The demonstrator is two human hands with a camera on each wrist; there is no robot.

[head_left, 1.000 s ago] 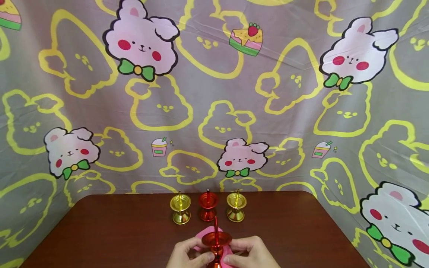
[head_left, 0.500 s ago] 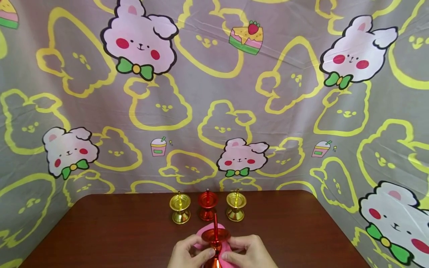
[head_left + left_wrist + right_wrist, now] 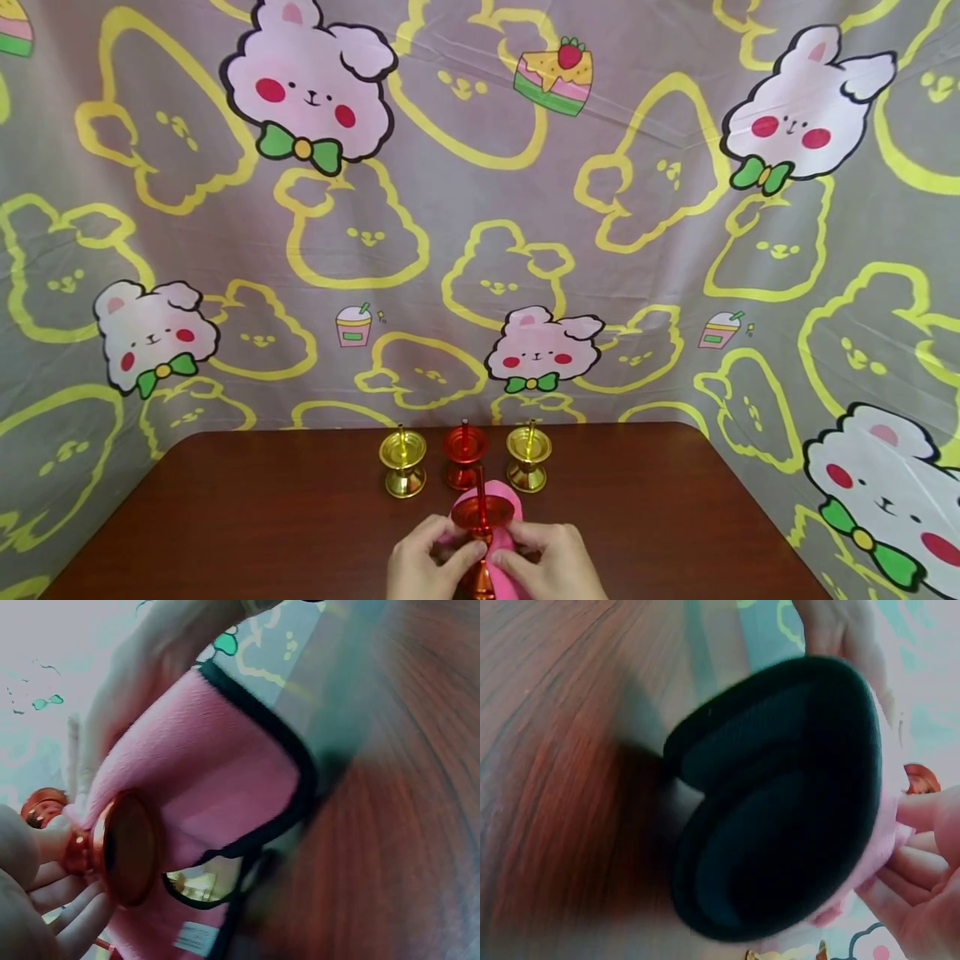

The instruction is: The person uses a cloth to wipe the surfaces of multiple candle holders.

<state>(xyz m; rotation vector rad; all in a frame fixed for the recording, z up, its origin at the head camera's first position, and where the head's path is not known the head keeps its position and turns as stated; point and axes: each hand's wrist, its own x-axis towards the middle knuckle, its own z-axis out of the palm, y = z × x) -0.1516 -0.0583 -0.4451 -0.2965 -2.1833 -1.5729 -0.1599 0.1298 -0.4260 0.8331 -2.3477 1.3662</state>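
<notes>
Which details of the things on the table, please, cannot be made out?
Held red candle holder, stem: head view, partly behind left hand.
Label, lettering: left wrist view, too small.
Gold candle holder: left wrist view, mostly behind pink cloth.
Pink cloth, inside: right wrist view, dark shadow.

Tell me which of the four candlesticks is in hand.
The front red candlestick, held by the left hand. The other three, left gold one, middle red one and right gold one, stand untouched in a row behind.
</notes>
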